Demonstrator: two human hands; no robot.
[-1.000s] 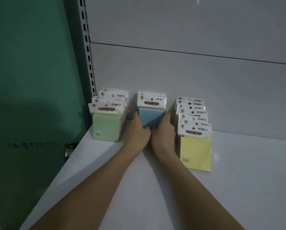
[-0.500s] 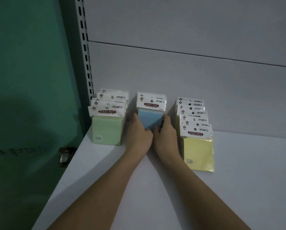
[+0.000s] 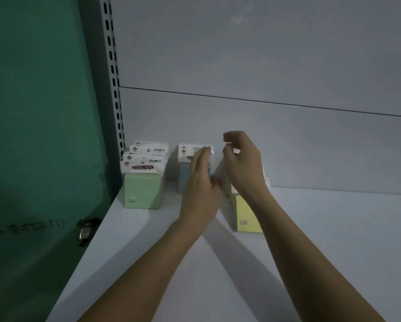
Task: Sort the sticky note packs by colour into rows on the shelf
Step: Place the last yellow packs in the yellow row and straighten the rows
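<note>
Three rows up against the white back panel (image 3: 264, 147) of the flat white shelf (image 3: 334, 240). Green film-wrapped sticky note packs w/ white header cards (image 3: 143, 182) sit far left by the perforated metal upright (image 3: 112, 77); blue pack row (image 3: 184, 177) in the middle; yellow pack row (image 3: 247, 214) on the right, running furthest toward the shelf front. Rows run front to back, prob. so each colour reads at a glance and the header cards overlap like tiles.

Left hand (image 3: 200, 184) is up in front of the blue row, fingers (image 3: 202, 156) straight and together, gripping nothing. Fingertips level w/ the blue header card; touching it or just in front, can't tell, pic is blurred. Flat palm looks right for squaring the stack, not lifting.

Right hand (image 3: 243, 163) is raised above the back of the yellow row, fingers loosely curled, thumb and forefinger close together, no pack visibly between them. It covers most of that row's headers.

Packs: square paper blocks, glossy clear wrap, stiff card tops w/ hang holes. They stand on edge, so likely slippery and prone to tipping. Sorting looks about done; only tidying left, I'd say.

Off to the left, a teal door (image 3: 32, 135) w/ a round metal knob (image 3: 85, 230).
</note>
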